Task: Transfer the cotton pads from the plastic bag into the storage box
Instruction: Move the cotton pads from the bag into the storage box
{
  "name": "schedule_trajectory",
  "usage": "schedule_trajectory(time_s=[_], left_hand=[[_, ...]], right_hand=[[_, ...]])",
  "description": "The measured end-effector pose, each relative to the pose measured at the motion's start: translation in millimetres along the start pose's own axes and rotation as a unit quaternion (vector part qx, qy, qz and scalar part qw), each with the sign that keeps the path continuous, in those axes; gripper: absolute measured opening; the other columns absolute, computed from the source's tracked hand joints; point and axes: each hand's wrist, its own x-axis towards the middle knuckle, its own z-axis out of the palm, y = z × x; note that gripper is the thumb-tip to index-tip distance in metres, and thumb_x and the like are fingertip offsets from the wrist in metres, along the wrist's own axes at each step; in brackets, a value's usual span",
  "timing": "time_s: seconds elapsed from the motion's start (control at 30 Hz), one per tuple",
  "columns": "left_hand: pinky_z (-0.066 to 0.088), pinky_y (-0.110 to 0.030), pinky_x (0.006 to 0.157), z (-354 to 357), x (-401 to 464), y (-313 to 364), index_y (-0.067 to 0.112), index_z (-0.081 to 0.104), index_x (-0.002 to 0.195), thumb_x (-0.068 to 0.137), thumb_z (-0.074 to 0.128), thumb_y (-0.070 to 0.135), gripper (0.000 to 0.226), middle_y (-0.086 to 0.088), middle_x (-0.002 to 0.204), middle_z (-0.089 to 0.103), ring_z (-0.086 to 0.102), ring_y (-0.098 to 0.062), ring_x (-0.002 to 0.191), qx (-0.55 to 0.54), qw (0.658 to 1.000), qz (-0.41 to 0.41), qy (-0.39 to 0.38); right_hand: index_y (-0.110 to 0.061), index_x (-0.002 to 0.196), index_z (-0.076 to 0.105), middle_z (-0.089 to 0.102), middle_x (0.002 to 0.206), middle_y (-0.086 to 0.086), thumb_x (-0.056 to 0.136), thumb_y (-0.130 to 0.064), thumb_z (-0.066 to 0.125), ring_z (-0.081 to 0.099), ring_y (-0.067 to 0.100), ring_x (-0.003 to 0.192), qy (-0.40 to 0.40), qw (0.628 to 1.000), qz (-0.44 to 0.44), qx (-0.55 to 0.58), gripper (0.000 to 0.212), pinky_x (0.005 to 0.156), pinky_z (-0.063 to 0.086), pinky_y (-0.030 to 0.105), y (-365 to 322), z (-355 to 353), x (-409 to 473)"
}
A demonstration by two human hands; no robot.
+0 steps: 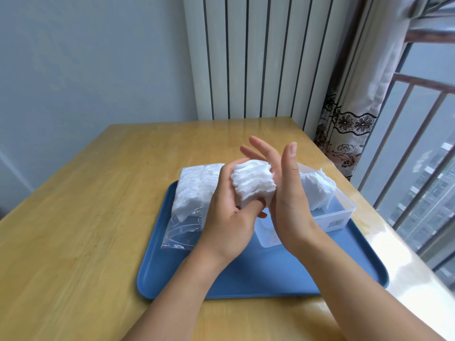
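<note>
Both our forearms reach in from the bottom edge, over the near rim of a blue tray (172, 286) that sits on a wooden table (73, 217). Our left hand (229, 217) holds a stack of cotton pads (253, 185) up above the tray: the thumb curls round the near end of the stack and the fingers wrap behind its left side, so the pads are gripped from two sides. Our right hand (285, 193) stands edge-on, palm pressed flat against the right side of the same stack. Its fingers are straight and spread a little, pointing up and away, with the thumb raised and apart from them; none of them curls round the pads.

On the left half of the tray lies the plastic bag (192, 200), clear, its mouth towards us and its far end full of more white pads. On the right half, partly hidden behind our right hand, stands the storage box (339, 215), a clear open tub with a barcode label on its near wall; a batch of pads already lies inside at its far end. Behind the table we see a white radiator (258, 57) and a patterned curtain (349, 119).
</note>
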Motion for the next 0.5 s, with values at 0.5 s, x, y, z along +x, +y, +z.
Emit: schedule_trajectory(time_s=[0.5], left_hand=[[0.045,-0.029,0.052,-3.9,-0.2,2.9,0.026,0.048,0.109,0.077,0.045,0.007,0.037,0.007,0.072,0.063,0.055,-0.012,0.064,-0.002,0.997,-0.063,-0.041]], right_hand=[[-0.026,0.134,0.060,0.068,0.121,-0.012,0.079,-0.049,0.082,0.064,0.001,0.113,-0.113,0.930,-0.125,-0.327,0.064,0.088,0.047,0.010,-8.3,-40.2,9.6]])
